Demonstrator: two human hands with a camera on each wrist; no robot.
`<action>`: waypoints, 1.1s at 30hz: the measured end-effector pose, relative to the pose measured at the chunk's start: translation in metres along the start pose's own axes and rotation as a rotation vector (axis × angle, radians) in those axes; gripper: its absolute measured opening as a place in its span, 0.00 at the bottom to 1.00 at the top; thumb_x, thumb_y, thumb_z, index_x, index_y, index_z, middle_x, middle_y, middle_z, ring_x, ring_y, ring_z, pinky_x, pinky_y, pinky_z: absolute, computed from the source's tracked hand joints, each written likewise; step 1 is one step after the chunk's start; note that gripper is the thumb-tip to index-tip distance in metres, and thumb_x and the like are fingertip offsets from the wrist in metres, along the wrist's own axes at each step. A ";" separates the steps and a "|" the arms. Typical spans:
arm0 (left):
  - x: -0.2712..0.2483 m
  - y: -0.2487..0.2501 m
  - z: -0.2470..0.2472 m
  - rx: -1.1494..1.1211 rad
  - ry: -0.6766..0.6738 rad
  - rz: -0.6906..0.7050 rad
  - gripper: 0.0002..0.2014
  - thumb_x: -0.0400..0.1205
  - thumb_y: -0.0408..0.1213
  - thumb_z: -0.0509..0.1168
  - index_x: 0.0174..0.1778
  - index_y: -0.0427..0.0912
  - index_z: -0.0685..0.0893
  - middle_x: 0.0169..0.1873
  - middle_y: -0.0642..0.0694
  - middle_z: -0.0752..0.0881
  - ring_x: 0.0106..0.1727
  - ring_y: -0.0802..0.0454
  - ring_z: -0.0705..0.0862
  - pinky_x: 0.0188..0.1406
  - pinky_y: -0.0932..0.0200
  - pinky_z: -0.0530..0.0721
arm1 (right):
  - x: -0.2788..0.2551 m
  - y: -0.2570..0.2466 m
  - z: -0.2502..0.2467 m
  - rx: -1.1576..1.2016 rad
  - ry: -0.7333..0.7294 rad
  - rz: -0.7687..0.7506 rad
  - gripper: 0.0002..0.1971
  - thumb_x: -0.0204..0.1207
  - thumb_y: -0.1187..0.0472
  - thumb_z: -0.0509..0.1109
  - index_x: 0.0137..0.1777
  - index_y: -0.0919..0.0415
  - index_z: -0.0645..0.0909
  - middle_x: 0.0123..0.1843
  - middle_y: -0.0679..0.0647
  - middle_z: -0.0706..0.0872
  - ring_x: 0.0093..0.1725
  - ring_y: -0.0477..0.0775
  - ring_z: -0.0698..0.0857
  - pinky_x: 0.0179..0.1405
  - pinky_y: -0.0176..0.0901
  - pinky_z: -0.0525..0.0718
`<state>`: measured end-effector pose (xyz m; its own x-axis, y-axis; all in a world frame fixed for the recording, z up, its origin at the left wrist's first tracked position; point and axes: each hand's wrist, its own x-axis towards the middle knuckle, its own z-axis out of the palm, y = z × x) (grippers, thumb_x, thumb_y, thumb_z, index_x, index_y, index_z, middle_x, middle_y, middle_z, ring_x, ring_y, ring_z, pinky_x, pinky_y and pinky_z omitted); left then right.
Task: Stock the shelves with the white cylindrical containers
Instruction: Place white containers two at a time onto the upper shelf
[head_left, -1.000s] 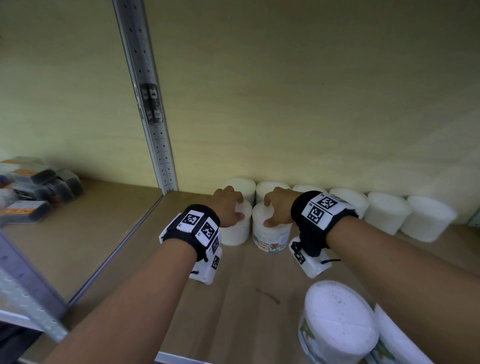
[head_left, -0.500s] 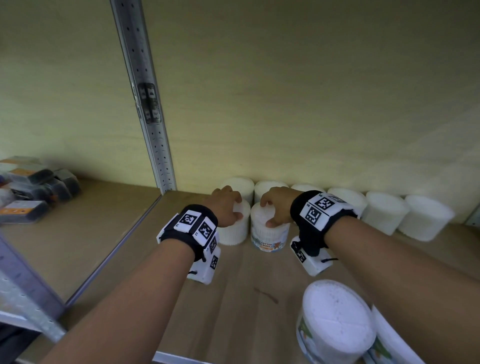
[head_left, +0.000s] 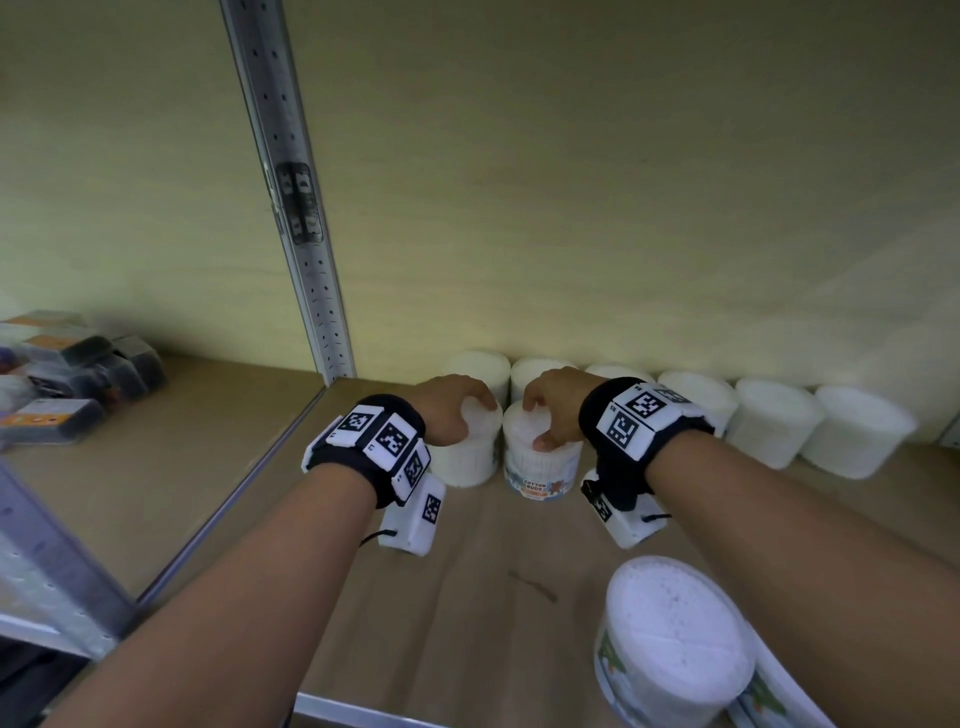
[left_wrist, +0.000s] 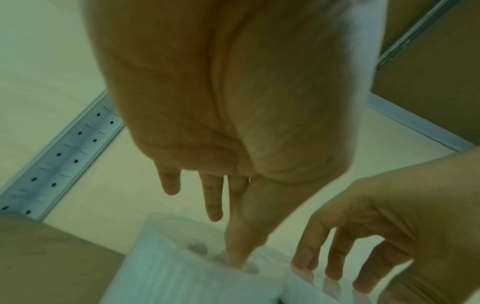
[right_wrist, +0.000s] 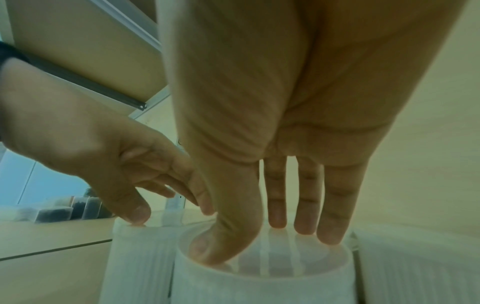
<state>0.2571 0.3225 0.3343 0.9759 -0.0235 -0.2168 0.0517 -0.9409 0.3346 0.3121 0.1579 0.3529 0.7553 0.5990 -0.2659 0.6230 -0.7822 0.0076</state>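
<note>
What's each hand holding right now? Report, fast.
Left hand: grips the plain white container by its top.
Right hand: grips the labelled cotton buds container by its lid.

White containers (head_left: 769, 426), black-and-white patterned wristbands (head_left: 387, 439)
</note>
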 end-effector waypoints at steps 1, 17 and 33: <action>0.000 0.001 -0.002 -0.008 0.015 -0.003 0.28 0.80 0.25 0.60 0.76 0.48 0.70 0.79 0.45 0.65 0.79 0.46 0.65 0.73 0.56 0.69 | 0.000 0.000 0.000 0.003 0.000 0.000 0.32 0.74 0.51 0.74 0.75 0.60 0.71 0.75 0.56 0.74 0.73 0.57 0.75 0.69 0.44 0.73; 0.003 0.007 0.009 0.085 0.117 -0.111 0.26 0.83 0.44 0.64 0.76 0.42 0.69 0.75 0.42 0.67 0.76 0.43 0.68 0.74 0.51 0.70 | -0.002 -0.001 -0.001 0.015 0.015 -0.001 0.32 0.73 0.51 0.75 0.76 0.60 0.71 0.75 0.56 0.75 0.73 0.57 0.75 0.69 0.44 0.74; 0.009 0.006 0.012 0.104 0.205 -0.166 0.26 0.82 0.48 0.64 0.73 0.41 0.72 0.71 0.39 0.70 0.74 0.41 0.67 0.71 0.49 0.70 | -0.003 0.000 -0.001 0.013 0.024 -0.021 0.32 0.73 0.50 0.75 0.74 0.62 0.73 0.73 0.57 0.77 0.71 0.58 0.77 0.66 0.43 0.75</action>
<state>0.2633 0.3126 0.3232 0.9790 0.1925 -0.0670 0.2025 -0.9561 0.2118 0.3105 0.1561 0.3544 0.7467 0.6192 -0.2428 0.6363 -0.7714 -0.0105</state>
